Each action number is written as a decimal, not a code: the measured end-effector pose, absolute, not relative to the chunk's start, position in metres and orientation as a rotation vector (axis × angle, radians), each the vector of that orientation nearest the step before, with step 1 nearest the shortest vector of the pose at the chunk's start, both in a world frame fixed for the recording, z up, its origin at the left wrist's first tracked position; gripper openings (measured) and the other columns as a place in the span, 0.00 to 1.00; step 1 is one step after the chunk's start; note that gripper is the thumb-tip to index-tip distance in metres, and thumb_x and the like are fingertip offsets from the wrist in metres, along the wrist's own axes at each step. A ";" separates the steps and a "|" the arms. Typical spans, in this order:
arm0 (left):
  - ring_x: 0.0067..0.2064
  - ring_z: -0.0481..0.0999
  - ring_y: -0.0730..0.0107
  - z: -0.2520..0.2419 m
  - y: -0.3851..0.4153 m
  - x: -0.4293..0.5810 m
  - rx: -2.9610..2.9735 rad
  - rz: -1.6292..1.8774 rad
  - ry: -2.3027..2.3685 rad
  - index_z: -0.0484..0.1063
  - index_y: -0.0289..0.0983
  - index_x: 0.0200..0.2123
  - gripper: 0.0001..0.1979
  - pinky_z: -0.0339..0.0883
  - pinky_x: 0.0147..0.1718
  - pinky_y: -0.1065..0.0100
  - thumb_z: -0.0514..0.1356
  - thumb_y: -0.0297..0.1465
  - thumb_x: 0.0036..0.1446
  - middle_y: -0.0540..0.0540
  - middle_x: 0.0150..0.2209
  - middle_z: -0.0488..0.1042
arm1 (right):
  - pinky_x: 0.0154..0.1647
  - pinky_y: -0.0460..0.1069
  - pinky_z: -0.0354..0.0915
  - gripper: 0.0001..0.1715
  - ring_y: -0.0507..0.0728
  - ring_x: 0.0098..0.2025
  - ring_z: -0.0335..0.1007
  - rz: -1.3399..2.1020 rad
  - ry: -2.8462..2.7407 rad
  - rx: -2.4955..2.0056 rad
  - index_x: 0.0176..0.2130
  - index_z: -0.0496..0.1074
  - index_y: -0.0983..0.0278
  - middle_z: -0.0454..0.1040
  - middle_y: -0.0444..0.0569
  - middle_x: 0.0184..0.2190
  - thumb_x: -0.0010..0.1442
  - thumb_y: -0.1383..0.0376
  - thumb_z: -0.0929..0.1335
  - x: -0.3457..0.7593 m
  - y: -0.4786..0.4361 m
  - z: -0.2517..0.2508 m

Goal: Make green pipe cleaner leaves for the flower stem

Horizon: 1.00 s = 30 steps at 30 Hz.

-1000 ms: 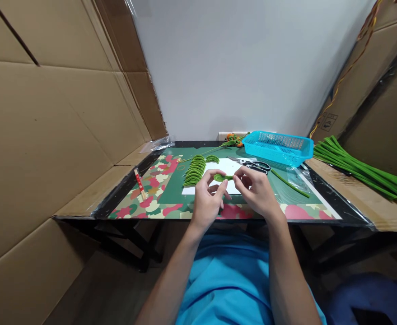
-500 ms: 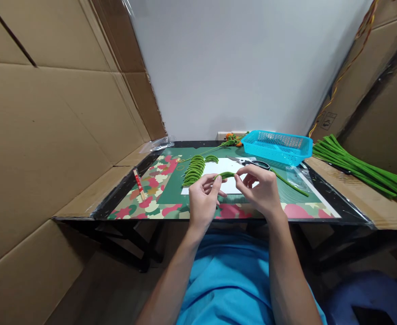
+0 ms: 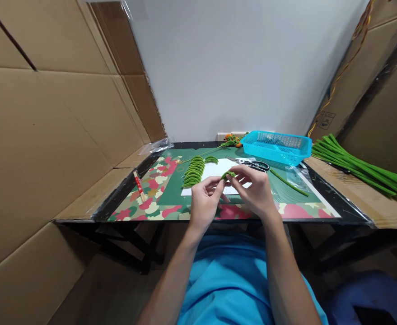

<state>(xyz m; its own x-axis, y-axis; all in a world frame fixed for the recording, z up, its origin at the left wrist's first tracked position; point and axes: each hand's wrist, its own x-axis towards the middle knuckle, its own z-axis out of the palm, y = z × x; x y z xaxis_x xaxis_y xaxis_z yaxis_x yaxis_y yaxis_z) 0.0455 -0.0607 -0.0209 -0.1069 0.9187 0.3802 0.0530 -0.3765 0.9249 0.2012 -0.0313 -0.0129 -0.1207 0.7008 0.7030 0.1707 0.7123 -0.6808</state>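
Between my two hands is a short green fuzzy piece [image 3: 227,174], curved and pinched at both ends. My left hand [image 3: 206,198] grips its left end between thumb and fingers. The right end is in the closed fingertips of my right hand [image 3: 252,185]. Several curved green fuzzy pieces [image 3: 193,171] lie in a stacked row to the left of a white sheet [image 3: 220,164], with a few more [image 3: 211,160] near its top edge. Scissors [image 3: 255,165] with dark handles lie just beyond my right hand. A single green stem [image 3: 289,183] lies to the right.
A blue basket [image 3: 276,146] stands at the back right, beside orange flowers [image 3: 232,139]. A bundle of green stems [image 3: 361,167] lies on cardboard at the right. A red-wrapped stick bundle [image 3: 139,185] is on the left of the mat [image 3: 171,194]. Cardboard walls flank the table.
My right hand has moved left, closer to my left hand. The green piece between them, nearly straight and level before, now looks shorter and more bent.
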 end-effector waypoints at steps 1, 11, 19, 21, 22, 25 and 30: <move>0.22 0.78 0.71 -0.020 -0.061 0.046 1.483 1.557 1.106 0.82 0.36 0.41 0.14 0.66 0.17 0.73 0.68 0.42 0.63 0.45 0.33 0.82 | 0.29 0.48 0.75 0.07 0.56 0.32 0.81 0.514 -1.663 -0.714 0.43 0.78 0.61 0.83 0.50 0.39 0.68 0.61 0.71 0.201 -0.032 -0.013; 0.23 0.73 0.71 -0.021 -0.068 0.047 1.708 1.540 1.209 0.85 0.37 0.33 0.15 0.66 0.24 0.71 0.66 0.41 0.64 0.46 0.27 0.81 | 0.34 0.50 0.79 0.03 0.58 0.30 0.82 0.553 -1.647 -0.702 0.34 0.81 0.63 0.84 0.48 0.31 0.62 0.67 0.74 0.206 -0.035 -0.010; 0.19 0.73 0.70 -0.022 -0.067 0.048 1.626 1.533 1.255 0.85 0.35 0.32 0.16 0.64 0.20 0.71 0.65 0.40 0.65 0.48 0.20 0.77 | 0.34 0.48 0.79 0.05 0.56 0.31 0.82 0.502 -1.700 -0.711 0.34 0.81 0.62 0.85 0.47 0.33 0.63 0.68 0.72 0.204 -0.036 -0.007; 0.19 0.74 0.70 -0.022 -0.065 0.047 1.613 1.472 1.224 0.85 0.35 0.33 0.16 0.63 0.20 0.71 0.66 0.41 0.64 0.49 0.20 0.76 | 0.35 0.49 0.80 0.08 0.56 0.35 0.83 0.542 -1.685 -0.679 0.42 0.83 0.61 0.86 0.48 0.39 0.63 0.68 0.73 0.204 -0.034 -0.009; 0.19 0.73 0.70 -0.021 -0.065 0.047 1.613 1.431 1.211 0.84 0.35 0.33 0.16 0.63 0.19 0.72 0.65 0.42 0.65 0.49 0.19 0.76 | 0.36 0.49 0.81 0.10 0.57 0.37 0.84 0.557 -1.672 -0.659 0.44 0.84 0.60 0.86 0.49 0.42 0.63 0.68 0.73 0.205 -0.033 -0.011; 0.18 0.70 0.73 -0.020 -0.065 0.046 1.627 1.338 1.178 0.83 0.34 0.33 0.18 0.60 0.19 0.73 0.64 0.42 0.66 0.50 0.19 0.75 | 0.39 0.50 0.81 0.10 0.58 0.39 0.85 0.555 -1.642 -0.628 0.42 0.85 0.59 0.87 0.47 0.40 0.63 0.69 0.73 0.207 -0.029 -0.015; 0.19 0.73 0.73 -0.022 -0.063 0.046 1.610 1.395 1.137 0.80 0.35 0.31 0.20 0.61 0.18 0.73 0.63 0.44 0.67 0.48 0.23 0.78 | 0.42 0.51 0.81 0.10 0.60 0.40 0.86 0.635 -1.621 -0.654 0.43 0.86 0.58 0.87 0.47 0.41 0.62 0.68 0.75 0.208 -0.027 -0.018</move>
